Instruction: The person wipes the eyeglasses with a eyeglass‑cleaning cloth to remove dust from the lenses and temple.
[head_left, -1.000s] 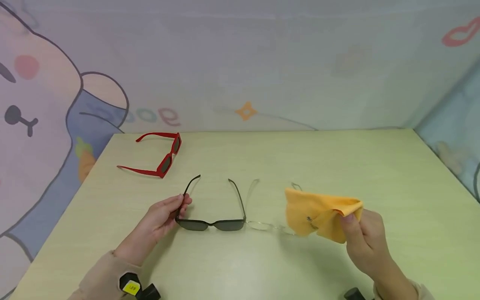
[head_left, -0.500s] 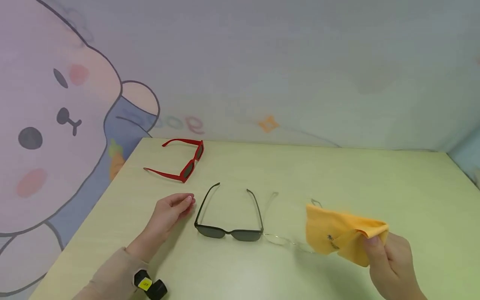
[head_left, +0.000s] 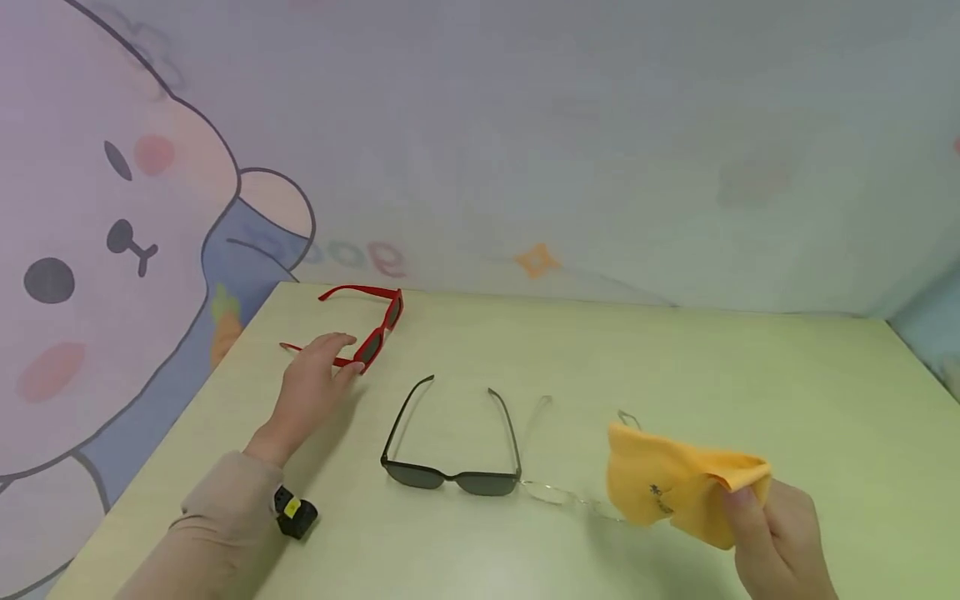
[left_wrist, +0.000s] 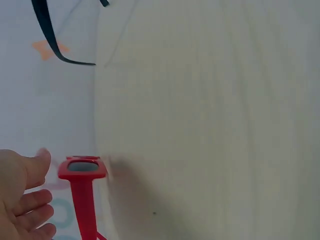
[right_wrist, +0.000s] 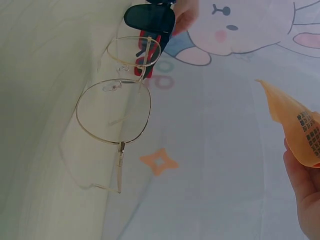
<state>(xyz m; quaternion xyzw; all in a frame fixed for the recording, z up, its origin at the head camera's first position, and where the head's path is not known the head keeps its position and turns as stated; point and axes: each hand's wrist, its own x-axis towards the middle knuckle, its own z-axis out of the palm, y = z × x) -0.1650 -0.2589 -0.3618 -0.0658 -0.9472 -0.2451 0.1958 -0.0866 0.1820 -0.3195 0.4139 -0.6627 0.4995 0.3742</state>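
Cloth of yellow colour (head_left: pixel 671 492) is held in the right hand (head_left: pixel 780 533), as the head view shows: the thumb pinches a folded edge of it, and the rest hangs over the table (head_left: pixel 465 554). Behind it, glasses with thin metal rims (head_left: pixel 551 493) are partly hidden. Just to their left are black sunglasses (head_left: pixel 483 483), with both temples unfolded towards the backdrop (head_left: pixel 465 125). Farther left, near the far edge of the table, lie red sunglasses (head_left: pixel 371 347), also unfolded. The left hand (head_left: pixel 311 392) is over their nearer temple, with thumb and fingers parted.

In the left wrist view, this hand holds nothing. Its fingers are spread a little, and those which are visible stand just beside the red frame, with a gap between. One black temple enters from the top.

In the right wrist view, the metal-rimmed pair is seen whole enough to show both clear lenses; a dark lens, some red frame and a blurred hand appear behind it. The cloth, printed with dark marks, is at the right edge, gripped in the fingers.
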